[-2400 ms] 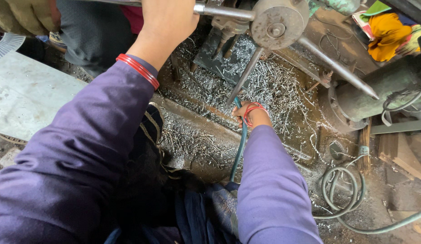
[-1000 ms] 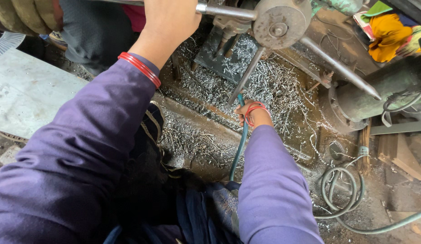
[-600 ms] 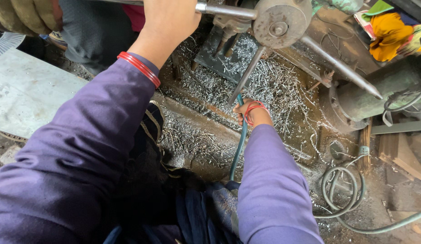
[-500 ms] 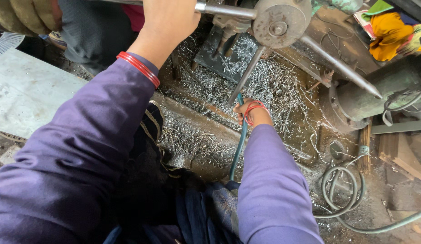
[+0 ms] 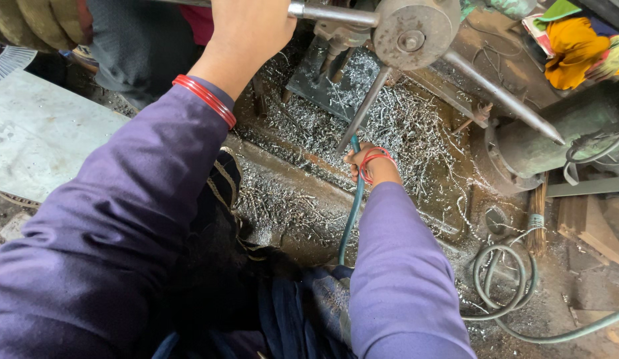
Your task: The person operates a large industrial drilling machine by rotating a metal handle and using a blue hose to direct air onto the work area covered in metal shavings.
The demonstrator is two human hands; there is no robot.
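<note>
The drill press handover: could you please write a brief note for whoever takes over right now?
Left hand: closed around the metal feed lever at the hub.
Right hand: down among the metal shavings, gripping the teal hose beside a lower lever spoke.
Done: heavy shavings show much cutting already.
Left: the workpiece is hidden, so progress is unclear. Both hands are occupied; take over the lever and hose together.

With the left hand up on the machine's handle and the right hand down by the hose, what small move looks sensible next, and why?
Probably pull the handle bar a little further round. The left hand is closed on it in a full grip beside the round hub, while the right hand holds the green hose low among the metal shavings, apart from the spokes.
</note>
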